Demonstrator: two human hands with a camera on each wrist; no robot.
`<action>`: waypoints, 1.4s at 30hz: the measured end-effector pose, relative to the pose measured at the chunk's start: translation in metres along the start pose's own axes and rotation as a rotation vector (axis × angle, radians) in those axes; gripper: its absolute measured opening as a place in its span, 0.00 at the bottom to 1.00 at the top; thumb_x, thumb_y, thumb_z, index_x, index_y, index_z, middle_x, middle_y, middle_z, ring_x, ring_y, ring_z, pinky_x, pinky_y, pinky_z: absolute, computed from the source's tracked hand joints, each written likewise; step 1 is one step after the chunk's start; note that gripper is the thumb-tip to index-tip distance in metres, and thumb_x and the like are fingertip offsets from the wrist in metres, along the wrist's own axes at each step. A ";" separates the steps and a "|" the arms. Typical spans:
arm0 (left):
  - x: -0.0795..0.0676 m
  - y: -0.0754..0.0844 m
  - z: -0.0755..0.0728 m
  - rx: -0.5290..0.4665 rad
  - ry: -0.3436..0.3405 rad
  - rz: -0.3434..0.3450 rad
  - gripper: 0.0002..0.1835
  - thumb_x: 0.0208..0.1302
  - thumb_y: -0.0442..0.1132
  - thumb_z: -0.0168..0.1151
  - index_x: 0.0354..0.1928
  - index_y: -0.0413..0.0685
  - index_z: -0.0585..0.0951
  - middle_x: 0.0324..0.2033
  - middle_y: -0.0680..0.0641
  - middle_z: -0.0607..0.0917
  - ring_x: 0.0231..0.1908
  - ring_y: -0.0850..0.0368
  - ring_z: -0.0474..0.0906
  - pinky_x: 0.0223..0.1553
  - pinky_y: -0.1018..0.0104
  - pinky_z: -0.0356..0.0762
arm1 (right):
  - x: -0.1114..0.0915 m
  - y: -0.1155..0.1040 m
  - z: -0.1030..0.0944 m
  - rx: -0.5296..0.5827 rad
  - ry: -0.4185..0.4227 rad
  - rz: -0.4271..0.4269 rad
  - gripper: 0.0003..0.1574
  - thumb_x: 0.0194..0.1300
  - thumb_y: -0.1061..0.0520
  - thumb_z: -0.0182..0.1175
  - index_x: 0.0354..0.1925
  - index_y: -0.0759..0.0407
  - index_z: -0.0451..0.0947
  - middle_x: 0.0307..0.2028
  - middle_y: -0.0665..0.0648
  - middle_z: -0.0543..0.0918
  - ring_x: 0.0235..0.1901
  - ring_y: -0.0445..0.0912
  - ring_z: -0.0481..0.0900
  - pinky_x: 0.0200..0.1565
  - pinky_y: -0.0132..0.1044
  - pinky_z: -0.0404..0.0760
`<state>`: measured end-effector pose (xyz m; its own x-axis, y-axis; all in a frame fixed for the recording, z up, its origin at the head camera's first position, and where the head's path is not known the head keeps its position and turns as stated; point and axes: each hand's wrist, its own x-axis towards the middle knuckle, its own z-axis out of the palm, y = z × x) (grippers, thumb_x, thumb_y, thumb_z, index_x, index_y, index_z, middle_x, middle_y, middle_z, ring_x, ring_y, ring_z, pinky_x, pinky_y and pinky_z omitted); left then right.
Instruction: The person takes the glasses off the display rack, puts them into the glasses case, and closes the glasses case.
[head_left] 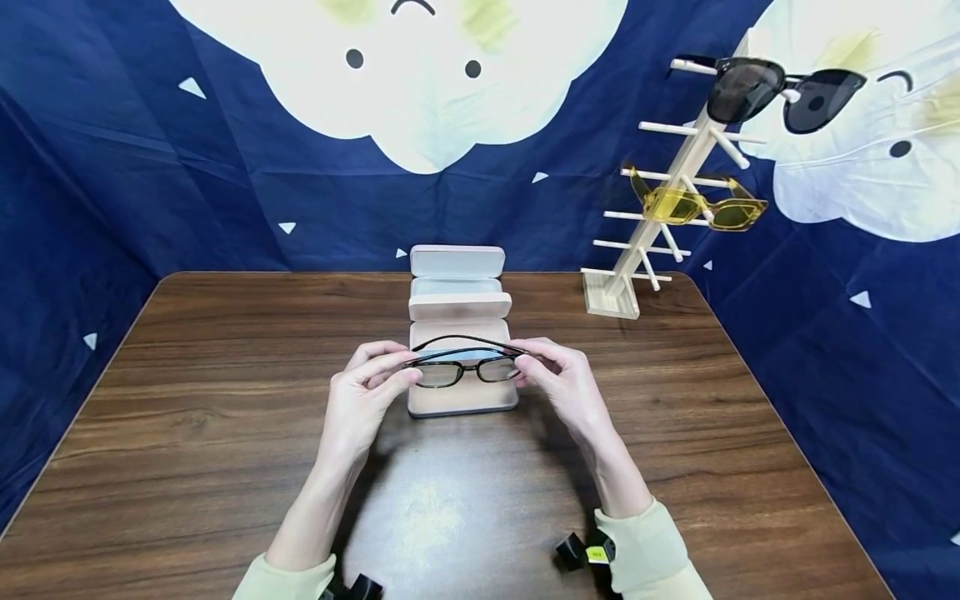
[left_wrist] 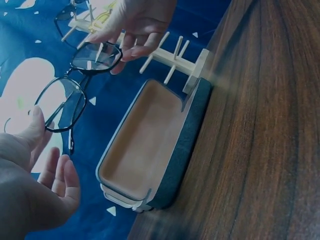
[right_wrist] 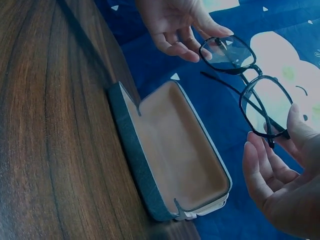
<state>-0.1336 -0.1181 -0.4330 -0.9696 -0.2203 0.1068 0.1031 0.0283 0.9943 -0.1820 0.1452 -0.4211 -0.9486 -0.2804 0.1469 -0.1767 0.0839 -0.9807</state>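
Note:
Black-framed eyeglasses are held up over an open glasses case, their thin temples crossing behind the lenses in both wrist views. My left hand pinches one end of the frame between thumb and fingers. At the other end, my right hand pinches the frame near the hinge. Pinkish lining shows inside the case in the left wrist view, and a dark teal outer wall in the right wrist view.
Behind the near case, another open case stands against the back edge of the wooden table. A wooden display rack at the back right carries black sunglasses and yellow-framed sunglasses. Blue patterned cloth hangs around the table.

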 end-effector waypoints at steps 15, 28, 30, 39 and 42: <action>0.001 0.002 -0.002 0.015 0.004 -0.088 0.16 0.61 0.35 0.75 0.49 0.34 0.88 0.48 0.56 0.82 0.46 0.68 0.84 0.51 0.78 0.81 | -0.001 -0.001 0.000 -0.056 -0.002 0.049 0.15 0.73 0.63 0.61 0.53 0.71 0.82 0.38 0.51 0.87 0.36 0.45 0.88 0.43 0.43 0.90; 0.001 0.006 -0.008 0.140 -0.055 -0.152 0.17 0.59 0.43 0.78 0.45 0.38 0.89 0.50 0.50 0.84 0.49 0.68 0.80 0.50 0.78 0.79 | -0.001 -0.004 -0.003 -0.131 0.004 0.076 0.14 0.67 0.63 0.67 0.46 0.74 0.85 0.50 0.68 0.82 0.40 0.35 0.84 0.46 0.40 0.89; 0.001 0.007 -0.009 0.182 -0.069 -0.171 0.18 0.59 0.45 0.78 0.45 0.40 0.90 0.52 0.48 0.84 0.48 0.68 0.80 0.50 0.78 0.78 | -0.001 -0.003 -0.003 -0.154 0.013 0.087 0.13 0.66 0.62 0.69 0.45 0.72 0.86 0.48 0.66 0.82 0.40 0.36 0.83 0.45 0.34 0.88; 0.003 0.004 -0.013 0.354 -0.119 -0.188 0.17 0.59 0.49 0.77 0.44 0.45 0.91 0.55 0.48 0.86 0.55 0.61 0.80 0.55 0.77 0.72 | -0.001 0.000 -0.005 -0.349 0.043 0.107 0.08 0.62 0.55 0.74 0.36 0.59 0.90 0.44 0.57 0.84 0.47 0.42 0.79 0.53 0.35 0.80; 0.004 0.002 -0.014 0.400 -0.141 -0.186 0.16 0.60 0.48 0.76 0.45 0.46 0.92 0.56 0.48 0.86 0.60 0.56 0.79 0.60 0.71 0.69 | 0.000 0.003 -0.005 -0.391 0.040 0.108 0.09 0.62 0.54 0.74 0.35 0.59 0.90 0.44 0.58 0.85 0.48 0.45 0.79 0.54 0.38 0.80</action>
<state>-0.1346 -0.1330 -0.4308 -0.9870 -0.1235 -0.1027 -0.1427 0.3808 0.9136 -0.1838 0.1501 -0.4232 -0.9753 -0.2133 0.0578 -0.1543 0.4701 -0.8690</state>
